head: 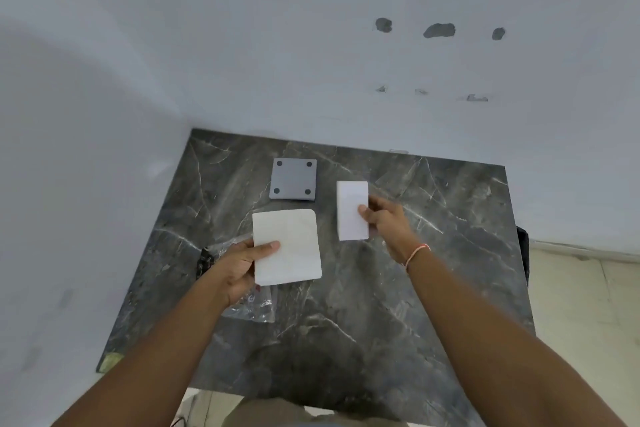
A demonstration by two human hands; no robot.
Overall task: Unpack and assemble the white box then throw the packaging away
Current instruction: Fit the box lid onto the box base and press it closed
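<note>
My left hand (242,262) grips a flat white square piece (287,246) by its left edge, thumb on top, above the dark marble table (363,305). My right hand (384,218) holds a narrower white rectangular piece (351,208) by its right edge, a little farther back and to the right. The two white pieces are apart. A crumpled clear plastic bag (252,308) lies on the table under my left hand and is partly hidden by it.
A grey square plate (293,179) with a dark round pad in each corner lies flat at the back of the table. White walls close in behind and to the left. A small black object (204,262) lies beside the bag. Pale floor shows at right.
</note>
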